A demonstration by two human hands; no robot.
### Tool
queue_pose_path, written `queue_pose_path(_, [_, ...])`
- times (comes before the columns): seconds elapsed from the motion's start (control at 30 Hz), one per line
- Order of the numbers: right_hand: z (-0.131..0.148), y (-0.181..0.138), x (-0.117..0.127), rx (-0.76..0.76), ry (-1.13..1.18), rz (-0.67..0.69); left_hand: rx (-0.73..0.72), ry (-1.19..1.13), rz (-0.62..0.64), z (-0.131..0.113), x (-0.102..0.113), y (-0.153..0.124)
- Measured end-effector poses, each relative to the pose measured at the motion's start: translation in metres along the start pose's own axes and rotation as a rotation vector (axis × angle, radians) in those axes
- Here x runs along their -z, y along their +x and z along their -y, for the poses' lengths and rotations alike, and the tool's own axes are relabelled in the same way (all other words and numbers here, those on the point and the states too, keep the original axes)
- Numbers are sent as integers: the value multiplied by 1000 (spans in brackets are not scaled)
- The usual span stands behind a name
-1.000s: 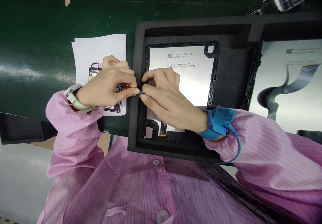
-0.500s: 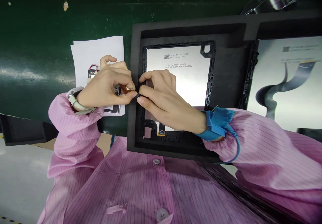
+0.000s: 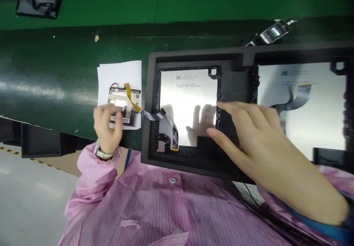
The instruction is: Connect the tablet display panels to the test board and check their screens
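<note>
Left hand (image 3: 106, 126), blurred, lies loosely curled on the near-left edge of a small circuit board (image 3: 123, 104); fingers rest on the board, whether they grip it cannot be told. The board is flat, dark, roughly square, with pale rectangular patches on top and a thin red wire loop at its far-left corner. It lies on a white paper sheet (image 3: 121, 73), matte and rectangular, spread on the glossy dark green mat (image 3: 55, 76).

An amber ribbon cable (image 3: 131, 98) curves off the board toward the right and meets a grey flat flex cable (image 3: 163, 119) just over the left wall of the black foam tray (image 3: 235, 56). The grey flex arches up in a hump, then runs down to the near-left corner of the display panel (image 3: 188, 102), ending at a small orange-edged connector.

The panel is a smooth pale rectangle with fine printed text at its far edge, framed in black plastic, seated in the tray's left recess. The tray is thick, matte, soft-edged foam.

Right hand (image 3: 249, 128) spread flat and wide, palm down, holding nothing; fingertips (image 3: 212, 132) reach the panel's right frame, the rest over the foam divider. It throws a shadow on the panel.

A second panel (image 3: 301, 102) with a dark curved ribbon sits in the right recess. Pink striped sleeves, buttoned front near.
</note>
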State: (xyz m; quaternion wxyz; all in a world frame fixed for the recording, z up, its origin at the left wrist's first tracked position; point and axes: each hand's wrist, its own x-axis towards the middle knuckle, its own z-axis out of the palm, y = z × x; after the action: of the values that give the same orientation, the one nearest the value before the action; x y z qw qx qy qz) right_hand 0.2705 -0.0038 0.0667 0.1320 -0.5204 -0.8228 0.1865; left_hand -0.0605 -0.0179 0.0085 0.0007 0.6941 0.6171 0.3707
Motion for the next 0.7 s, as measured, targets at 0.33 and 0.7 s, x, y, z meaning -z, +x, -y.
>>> queue_pose_path(0.33, [-18, -34, -38, -184, -15, -93, -82, 225, 352, -2, -10, -34])
queue_pose_path(0.7, [-6, -33, -53, -133, 44, -179, -117, 215, 216, -12, -4, -25])
